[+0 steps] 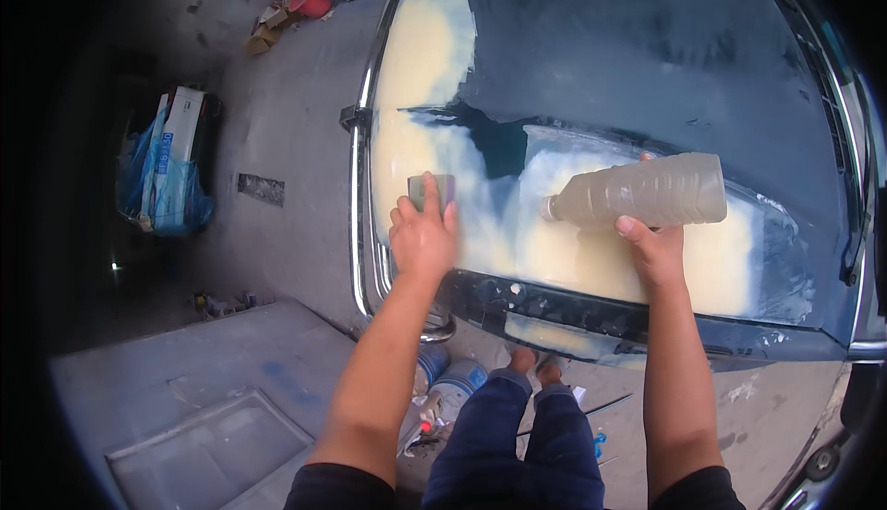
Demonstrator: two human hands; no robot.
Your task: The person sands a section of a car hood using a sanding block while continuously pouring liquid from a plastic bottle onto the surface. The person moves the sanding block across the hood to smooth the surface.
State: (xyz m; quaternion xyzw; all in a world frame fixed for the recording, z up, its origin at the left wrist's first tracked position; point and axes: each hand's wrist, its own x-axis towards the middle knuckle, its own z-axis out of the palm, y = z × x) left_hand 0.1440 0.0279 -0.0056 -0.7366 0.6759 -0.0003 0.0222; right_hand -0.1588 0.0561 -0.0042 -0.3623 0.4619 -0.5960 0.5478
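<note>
Your left hand (425,237) has its fingers closed about the block (446,188), index finger laid forward along the top; the block lies on a cream patch (394,173), and your hand hides too much of it to tell its long axis. Your right hand (658,251) grips the bottle (647,191) around the middle, thumb on the near side, fingertips at the far side. The bottle is tilted well over: long axis left to right, neck toward your left and slightly lower, base to the right. Whether it touches the panel (610,57) cannot be told.

The panel is dark blue-grey with cream patches. A chrome rail (357,196) borders its left edge, between it and the grey floor (286,122). Beyond stand a red bucket (311,0) and cartons (266,37). Blue tubs (459,381) sit near your feet, left of your legs; a grey slab (139,371) occupies the lower left.
</note>
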